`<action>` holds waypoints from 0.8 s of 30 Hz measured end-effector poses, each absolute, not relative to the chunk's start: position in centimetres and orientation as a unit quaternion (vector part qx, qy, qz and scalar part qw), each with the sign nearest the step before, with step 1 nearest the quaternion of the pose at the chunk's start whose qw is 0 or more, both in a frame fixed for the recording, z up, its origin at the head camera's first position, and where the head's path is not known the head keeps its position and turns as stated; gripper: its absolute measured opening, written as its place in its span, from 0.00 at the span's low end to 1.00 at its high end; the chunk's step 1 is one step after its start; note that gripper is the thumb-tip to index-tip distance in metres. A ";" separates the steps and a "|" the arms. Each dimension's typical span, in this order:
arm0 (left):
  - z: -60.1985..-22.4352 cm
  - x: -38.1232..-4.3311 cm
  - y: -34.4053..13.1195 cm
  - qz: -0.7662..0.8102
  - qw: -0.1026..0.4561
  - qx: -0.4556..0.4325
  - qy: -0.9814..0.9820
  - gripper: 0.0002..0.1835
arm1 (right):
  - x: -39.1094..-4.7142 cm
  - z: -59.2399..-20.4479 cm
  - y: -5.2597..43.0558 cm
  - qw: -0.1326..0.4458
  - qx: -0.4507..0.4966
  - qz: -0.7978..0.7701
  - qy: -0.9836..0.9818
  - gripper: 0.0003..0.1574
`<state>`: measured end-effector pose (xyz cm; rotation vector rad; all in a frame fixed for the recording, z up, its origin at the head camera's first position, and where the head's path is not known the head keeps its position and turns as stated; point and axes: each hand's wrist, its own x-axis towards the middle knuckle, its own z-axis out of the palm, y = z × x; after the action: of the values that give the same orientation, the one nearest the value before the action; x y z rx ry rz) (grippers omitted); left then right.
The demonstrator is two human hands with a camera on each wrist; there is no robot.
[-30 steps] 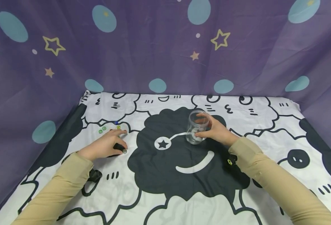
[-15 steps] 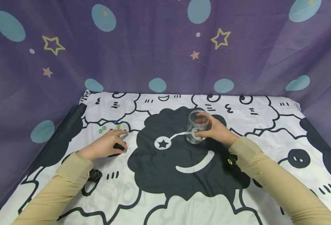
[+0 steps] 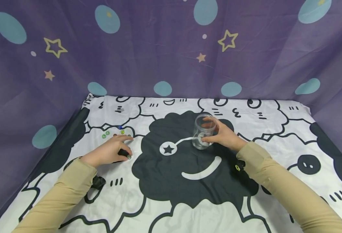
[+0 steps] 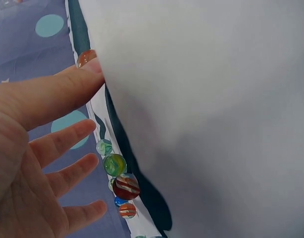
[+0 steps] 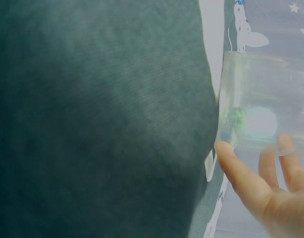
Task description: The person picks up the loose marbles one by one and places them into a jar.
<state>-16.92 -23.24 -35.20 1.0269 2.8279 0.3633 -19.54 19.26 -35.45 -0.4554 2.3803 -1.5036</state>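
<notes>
My left hand (image 3: 109, 150) is low over the cloth, fingers spread and loosely extended. Its thumb tip touches a glass marble (image 4: 86, 58), brownish-orange in the left wrist view. Just beyond the fingers lie several marbles, among them a blue one (image 3: 120, 127), a yellow one (image 3: 122, 132), a green one (image 3: 103, 136) and a red-and-white striped one (image 4: 126, 186). My right hand (image 3: 224, 135) grips a clear, lidless jar (image 3: 200, 144) from its right side, thumb in front and fingers behind. The jar stands upright on the dark patch. Green and blue spots (image 5: 238, 117) show through its wall.
A white tablecloth (image 3: 185, 220) with black cartoon shapes covers the table. Behind it hangs a purple curtain (image 3: 159, 48) with stars and blue ovals. A black strap (image 3: 96, 186) hangs below the left cuff.
My left fingertips have shifted very slightly to the right, and a dark marble beyond them shows more clearly. The right hand and the jar have stayed in place.
</notes>
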 end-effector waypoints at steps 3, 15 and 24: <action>-35.3 -16.9 -23.2 0.121 0.053 0.339 0.931 0.09 | -19.5 -35.5 19.2 0.145 -0.158 -0.521 0.826 0.49; -35.3 -17.1 -23.3 0.120 0.055 0.338 0.932 0.09 | -19.6 -35.5 19.2 0.141 -0.164 -0.523 0.824 0.49; -35.2 -17.1 -23.1 0.116 0.062 0.332 0.934 0.08 | -19.6 -35.5 19.3 0.142 -0.164 -0.523 0.824 0.49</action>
<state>-17.06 -23.12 -35.20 1.0048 2.8242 0.3508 -19.56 19.28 -35.47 -0.4735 2.3789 -1.5082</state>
